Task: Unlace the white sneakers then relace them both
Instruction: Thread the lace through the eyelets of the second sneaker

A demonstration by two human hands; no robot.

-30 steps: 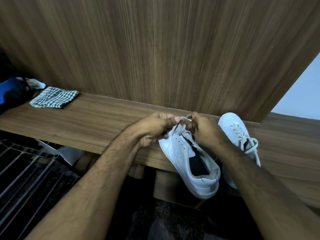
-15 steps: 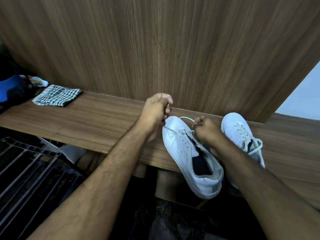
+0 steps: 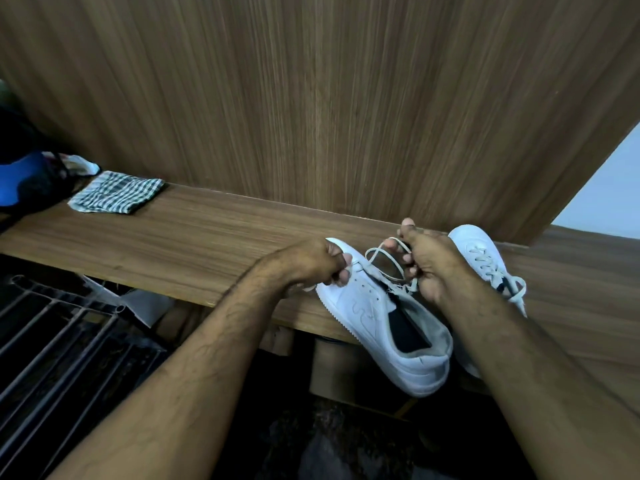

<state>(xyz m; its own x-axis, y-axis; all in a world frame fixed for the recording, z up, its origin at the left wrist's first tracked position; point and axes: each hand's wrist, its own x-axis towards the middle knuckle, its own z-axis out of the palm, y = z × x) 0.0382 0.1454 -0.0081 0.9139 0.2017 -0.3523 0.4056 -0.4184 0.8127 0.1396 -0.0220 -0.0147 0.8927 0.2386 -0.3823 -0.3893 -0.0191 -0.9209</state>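
Observation:
Two white sneakers lie on a wooden shelf [image 3: 194, 244]. The near sneaker [image 3: 377, 317] points away from me, its heel hanging over the shelf's front edge and its tongue area open. My left hand [image 3: 318, 261] grips the sneaker's left side near the toe, with a bit of lace under its fingers. My right hand [image 3: 426, 261] pinches the white lace [image 3: 384, 258], which forms a loose loop above the eyelets. The second sneaker [image 3: 485, 261] lies to the right, laced, partly hidden behind my right wrist.
A folded checked cloth [image 3: 116, 195] lies at the shelf's left, beside a blue and black bundle [image 3: 24, 178]. A wood panel [image 3: 329, 98] rises right behind the shelf. A dark metal rack [image 3: 52, 341] stands below left; cardboard boxes [image 3: 332, 368] sit under the shelf.
My left hand came down from a raised pull and now grips the sneaker's toe side. My right hand lifted, drawing the lace into a loop. The view shifted left.

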